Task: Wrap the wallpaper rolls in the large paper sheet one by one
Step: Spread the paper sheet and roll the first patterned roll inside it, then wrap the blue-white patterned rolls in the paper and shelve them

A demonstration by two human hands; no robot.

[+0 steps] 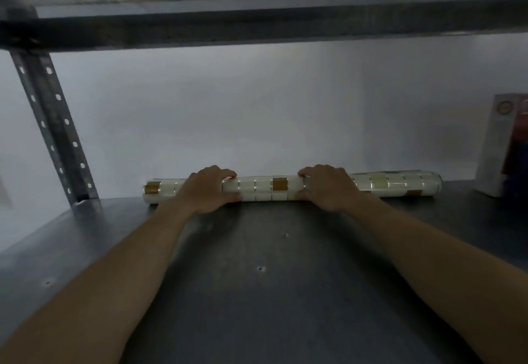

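A long wallpaper roll [268, 188], cream with brown and pale-yellow tile squares, lies crosswise at the back of a dark metal shelf [257, 278], close to the white wall. My left hand [207, 190] is clasped over the roll left of its middle, fingers curled over the top. My right hand [328, 188] grips it right of the middle in the same way. Both forearms reach in from the front. No paper sheet is in view.
A perforated metal upright [54, 129] stands at the back left. Another shelf [257, 23] hangs low overhead. A white and red box [503, 146] stands upright at the right, just beyond the roll's end.
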